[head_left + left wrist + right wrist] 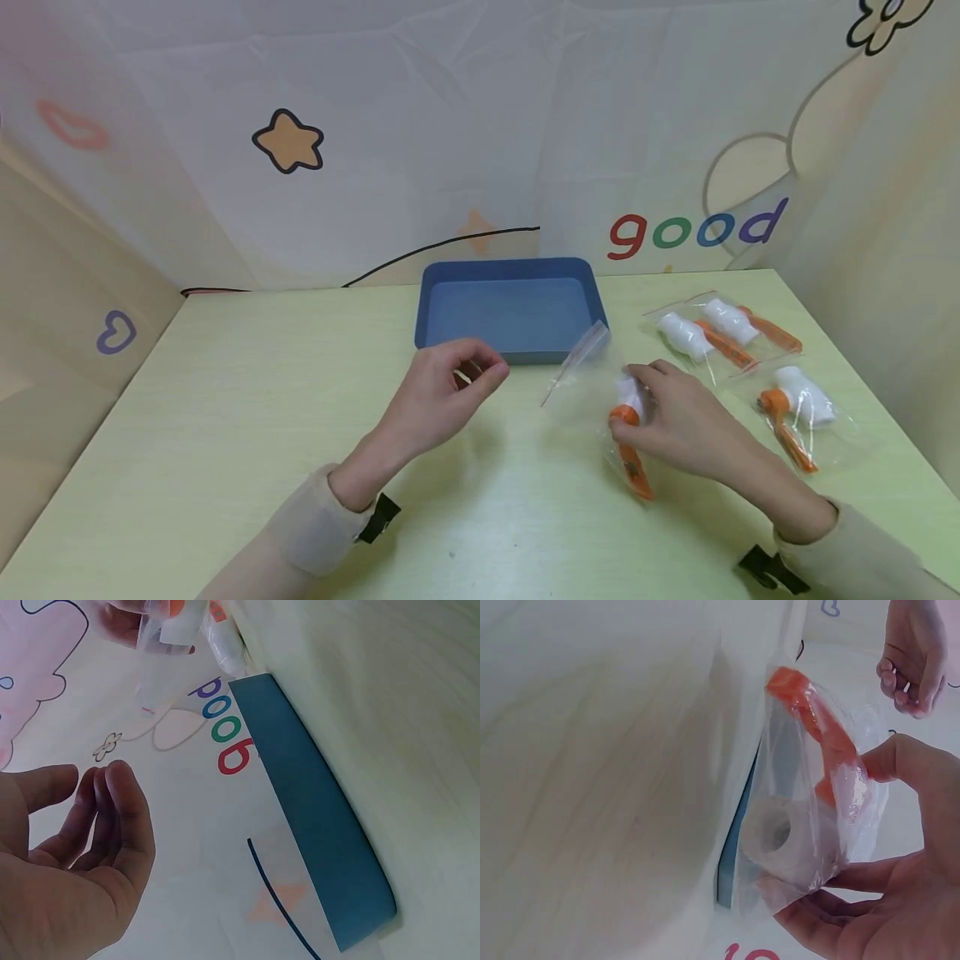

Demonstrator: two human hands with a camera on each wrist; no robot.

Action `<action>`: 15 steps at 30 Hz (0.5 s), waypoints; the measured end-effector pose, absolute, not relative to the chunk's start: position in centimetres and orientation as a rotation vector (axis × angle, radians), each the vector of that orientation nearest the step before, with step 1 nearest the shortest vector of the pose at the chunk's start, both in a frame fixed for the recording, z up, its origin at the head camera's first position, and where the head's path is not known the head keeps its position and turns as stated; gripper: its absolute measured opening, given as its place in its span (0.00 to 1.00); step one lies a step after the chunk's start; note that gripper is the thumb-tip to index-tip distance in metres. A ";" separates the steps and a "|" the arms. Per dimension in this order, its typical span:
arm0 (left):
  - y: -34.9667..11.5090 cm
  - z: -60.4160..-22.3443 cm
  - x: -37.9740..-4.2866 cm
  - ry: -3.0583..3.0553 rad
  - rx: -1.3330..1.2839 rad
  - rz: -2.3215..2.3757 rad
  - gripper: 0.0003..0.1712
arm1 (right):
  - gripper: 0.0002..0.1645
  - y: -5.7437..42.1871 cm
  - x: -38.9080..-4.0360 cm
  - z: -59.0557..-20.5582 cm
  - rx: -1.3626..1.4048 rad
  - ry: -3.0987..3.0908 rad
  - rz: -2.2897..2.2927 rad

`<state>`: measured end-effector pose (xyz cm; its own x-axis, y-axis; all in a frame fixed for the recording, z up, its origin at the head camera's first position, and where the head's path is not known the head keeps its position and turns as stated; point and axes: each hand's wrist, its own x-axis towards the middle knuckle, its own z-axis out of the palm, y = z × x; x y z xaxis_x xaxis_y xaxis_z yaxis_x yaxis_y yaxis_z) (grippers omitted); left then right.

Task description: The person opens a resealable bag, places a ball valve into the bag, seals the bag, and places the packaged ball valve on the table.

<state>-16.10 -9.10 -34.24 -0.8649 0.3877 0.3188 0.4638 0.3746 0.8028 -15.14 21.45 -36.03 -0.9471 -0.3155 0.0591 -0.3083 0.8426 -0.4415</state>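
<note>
My right hand (682,421) grips a clear zip bag (577,371) between thumb and fingers. Inside it are an orange handle-like piece (829,739) and a white hollow piece (776,836) with a round opening. The bag is held over the table in front of the tray's right corner, its zip end pointing up and left. My left hand (442,396) hovers near the tray's front edge, fingers loosely bent, with nothing in it. In the left wrist view the left hand (90,847) shows a gap between thumb and fingertips.
A blue tray (517,357) stands at the back middle of the table (262,417), against the printed curtain (420,142). Several similar bags with white and orange pieces lie at the right, among them one bag (806,400) nearest the right edge.
</note>
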 end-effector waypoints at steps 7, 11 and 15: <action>-9.3 -34.4 -16.1 -2.603 -0.826 -1.493 0.04 | 0.45 22.8 -15.1 -36.1 -0.428 2.983 -0.684; -9.4 -34.5 -16.1 -2.632 -0.863 -1.468 0.04 | 0.43 23.6 -15.1 -36.0 -0.341 2.941 -0.739; -9.5 -34.6 -16.1 -2.659 -0.891 -1.446 0.05 | 0.38 24.4 -15.1 -36.0 -0.324 2.932 -0.689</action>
